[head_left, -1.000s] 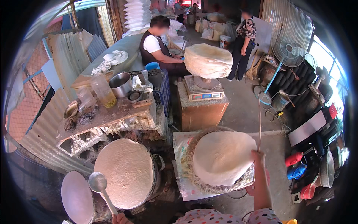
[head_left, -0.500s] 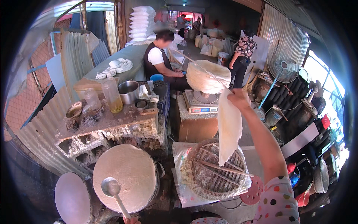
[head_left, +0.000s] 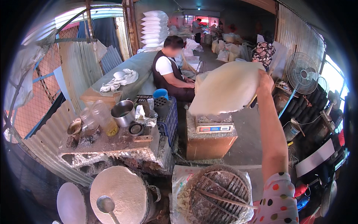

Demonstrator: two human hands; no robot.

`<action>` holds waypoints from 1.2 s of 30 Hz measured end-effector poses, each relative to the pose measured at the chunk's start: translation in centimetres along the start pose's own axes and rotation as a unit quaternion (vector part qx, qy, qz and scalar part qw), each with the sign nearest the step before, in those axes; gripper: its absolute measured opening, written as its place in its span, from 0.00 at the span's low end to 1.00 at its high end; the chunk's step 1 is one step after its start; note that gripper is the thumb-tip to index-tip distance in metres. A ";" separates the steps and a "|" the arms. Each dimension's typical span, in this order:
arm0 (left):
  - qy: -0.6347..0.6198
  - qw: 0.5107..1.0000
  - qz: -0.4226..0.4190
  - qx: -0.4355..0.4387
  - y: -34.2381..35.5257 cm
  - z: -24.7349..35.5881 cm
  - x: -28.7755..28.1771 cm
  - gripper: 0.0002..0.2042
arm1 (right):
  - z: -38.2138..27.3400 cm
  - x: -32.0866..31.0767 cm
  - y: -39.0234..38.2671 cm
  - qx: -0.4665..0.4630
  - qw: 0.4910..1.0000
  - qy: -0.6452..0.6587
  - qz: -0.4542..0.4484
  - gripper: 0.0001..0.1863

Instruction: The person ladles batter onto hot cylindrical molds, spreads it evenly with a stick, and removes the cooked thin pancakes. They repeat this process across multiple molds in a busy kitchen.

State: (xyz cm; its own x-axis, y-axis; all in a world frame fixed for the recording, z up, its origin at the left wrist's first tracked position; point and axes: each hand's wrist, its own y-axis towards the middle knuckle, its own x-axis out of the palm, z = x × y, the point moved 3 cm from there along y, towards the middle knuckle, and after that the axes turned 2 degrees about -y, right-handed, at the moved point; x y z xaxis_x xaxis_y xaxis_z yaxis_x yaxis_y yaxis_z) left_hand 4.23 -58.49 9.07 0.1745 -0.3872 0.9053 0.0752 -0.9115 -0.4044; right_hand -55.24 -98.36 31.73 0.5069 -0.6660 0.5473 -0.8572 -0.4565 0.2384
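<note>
At the upper right, my right hand (head_left: 265,82) is closed at the edge of a thin, pale, pancake-like sheet (head_left: 225,89). The sheet spreads out, tilted, above the scale (head_left: 213,128) and hides most of the stack of similar sheets behind it. Any stick in this hand is hidden by the sheet. My left hand is out of the picture. At lower left, a metal ladle (head_left: 105,204) rests over a large round pot of pale batter (head_left: 119,186), its handle running off the lower edge.
Jars (head_left: 106,119) and a steel pot (head_left: 123,113) stand on the crusted block counter (head_left: 108,143). A slatted round griddle-like disc (head_left: 220,194) lies in front, sticks across it. A seated person (head_left: 169,69) works beyond the scale; another stands behind the sheet. A fan (head_left: 301,72) is at right.
The sheet hung down from a thin stick in my right hand; now it is swung up and spread over the stack. My left hand, earlier at the ladle handle, has left view.
</note>
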 end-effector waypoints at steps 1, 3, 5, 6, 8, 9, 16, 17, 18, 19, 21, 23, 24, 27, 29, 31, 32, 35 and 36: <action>0.004 1.000 0.008 0.011 0.4 -0.7 0.1 0.11 | 1.9 -0.7 1.3 -0.007 0.997 0.026 0.066 0.15; 0.013 1.000 0.004 0.010 1.4 -2.3 0.6 0.11 | 6.6 -2.7 4.3 0.022 0.985 0.110 0.133 0.16; -0.010 1.000 0.006 0.022 1.9 -3.6 0.7 0.11 | 13.0 -3.7 5.3 0.072 0.983 0.008 0.166 0.19; -0.003 0.999 0.016 0.029 2.1 -4.5 1.0 0.11 | 16.2 -3.9 5.1 0.102 0.975 0.107 0.166 0.18; 0.012 0.999 0.029 0.042 2.7 -6.5 2.0 0.11 | 21.6 -5.7 5.5 0.218 0.966 0.032 0.138 0.15; 0.006 0.999 0.024 0.044 2.7 -7.0 2.3 0.11 | 22.9 -5.3 4.6 0.240 0.960 0.050 0.132 0.14; -0.002 0.999 0.023 0.042 4.3 -9.5 3.5 0.11 | 25.5 -4.0 9.7 0.219 0.973 -0.011 0.074 0.11; -0.001 0.998 0.026 0.051 4.2 -9.8 3.6 0.11 | 24.8 -3.7 10.0 0.205 0.977 -0.054 0.022 0.11; -0.007 0.999 0.024 0.044 4.4 -10.0 3.5 0.11 | 24.2 -4.3 10.7 0.185 0.980 -0.077 0.009 0.11; -0.012 0.999 0.023 0.037 4.4 -10.0 3.3 0.11 | 23.9 -4.9 11.3 0.191 0.972 -0.129 0.034 0.14; -0.018 0.999 0.023 0.031 4.6 -10.3 2.9 0.11 | 23.8 -5.4 10.8 0.209 0.973 -0.091 0.027 0.13; -0.011 0.999 0.023 0.032 4.8 -10.7 2.7 0.12 | 24.5 -6.0 11.6 0.244 0.965 -0.097 0.005 0.12; -0.004 0.999 0.029 0.037 4.8 -10.8 2.7 0.11 | 24.7 -6.5 11.8 0.261 0.960 -0.100 -0.005 0.12; 0.021 0.996 0.044 0.077 4.4 -11.3 2.7 0.10 | 23.4 -6.6 8.3 0.339 0.936 -0.076 -0.053 0.10; 0.055 0.991 0.065 0.104 4.4 -11.8 2.9 0.10 | 23.1 -6.7 7.6 0.323 0.942 -0.058 -0.071 0.08; 0.020 0.995 0.050 0.083 4.2 -12.2 2.8 0.09 | 23.8 -5.9 8.3 0.287 0.954 -0.038 -0.076 0.08; 0.001 0.997 0.042 0.071 4.1 -12.3 2.9 0.09 | 24.3 -5.6 9.2 0.270 0.959 -0.036 -0.074 0.06; 0.016 0.996 0.046 0.074 3.8 -12.5 3.3 0.09 | 23.7 -4.8 11.7 0.223 0.973 -0.060 0.005 0.05; 0.017 0.996 0.043 0.078 3.5 -12.5 3.3 0.09 | 22.9 -4.7 10.9 0.205 0.974 -0.075 0.062 0.03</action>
State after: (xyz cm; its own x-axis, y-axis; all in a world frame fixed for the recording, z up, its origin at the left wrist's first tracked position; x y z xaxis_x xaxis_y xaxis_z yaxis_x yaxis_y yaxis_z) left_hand -7.16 -64.73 12.29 0.1530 -0.4708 0.8689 0.2125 -0.8430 -0.4942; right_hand -64.83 -113.73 13.38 0.4361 -0.7952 0.4212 -0.8196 -0.5443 -0.1790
